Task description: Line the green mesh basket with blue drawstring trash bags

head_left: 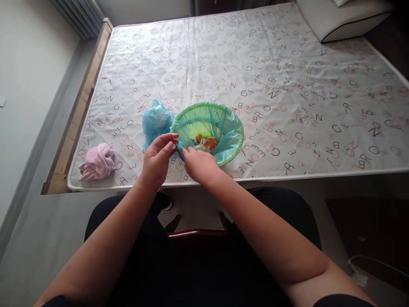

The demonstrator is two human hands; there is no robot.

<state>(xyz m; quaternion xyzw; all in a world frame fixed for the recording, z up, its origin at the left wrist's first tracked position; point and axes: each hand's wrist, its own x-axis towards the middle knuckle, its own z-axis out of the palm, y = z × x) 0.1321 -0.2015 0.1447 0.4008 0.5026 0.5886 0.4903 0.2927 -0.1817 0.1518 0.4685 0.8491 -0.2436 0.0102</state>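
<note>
A green plastic wastebasket (241, 147) stands on the letter-printed mattress, lined with a thin blue plastic bag (228, 143) folded over its rim. Orange and whitish scraps (207, 143) lie at its bottom. My left hand (156, 160) is closed at the near left of the rim, thumb and fingers pinching a bit of the blue bag. Right beside it, my right hand (200, 164) is closed on the same gathered bag edge, its fingertips partly hidden. Touching or just behind the basket's left side sits a tied-up blue plastic bag (156, 121) with pale contents.
A crumpled pink towel (98, 162) lies at the mattress's near left corner. The mattress (287, 106) has a wooden bed frame (84, 94) along its left side. A white cushion-like block (345, 19) rests at the far right. My knees are under the near edge.
</note>
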